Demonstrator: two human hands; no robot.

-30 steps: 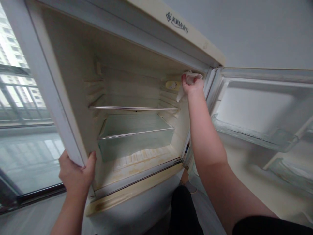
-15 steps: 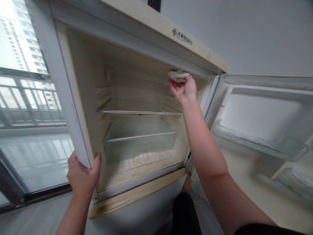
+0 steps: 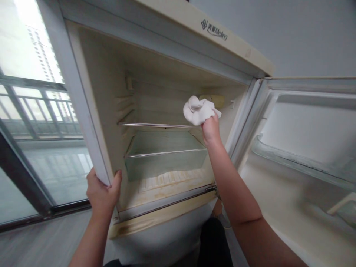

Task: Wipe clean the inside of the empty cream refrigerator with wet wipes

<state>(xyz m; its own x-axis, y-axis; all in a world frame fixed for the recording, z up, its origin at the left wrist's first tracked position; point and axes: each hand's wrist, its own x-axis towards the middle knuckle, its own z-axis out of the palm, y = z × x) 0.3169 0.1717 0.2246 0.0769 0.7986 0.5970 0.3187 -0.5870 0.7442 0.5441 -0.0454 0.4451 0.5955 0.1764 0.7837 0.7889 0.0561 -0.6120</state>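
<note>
A cream fridge (image 3: 178,22) stands open in front of me, its inner walls stained yellow. My right hand (image 3: 210,129) is inside the upper compartment, closed on a crumpled white cloth (image 3: 198,110) held in the air below the ceiling, in front of the yellow thermostat dial (image 3: 215,100). My left hand (image 3: 102,194) is wrapped round the lower part of the fridge's left front edge (image 3: 83,111). A glass shelf (image 3: 155,125) and a clear drawer (image 3: 167,155) sit under the cloth.
The fridge door (image 3: 306,129) hangs open to the right with clear door bins (image 3: 300,161). A large window with a railing (image 3: 36,111) fills the left side. Grey floor (image 3: 41,241) runs below it. A plain wall (image 3: 292,33) rises behind the fridge.
My right hand has dropped from the fridge's upper right ceiling edge and moved left and down with the cloth. The view has shifted right; my left hand keeps its grip on the edge.
</note>
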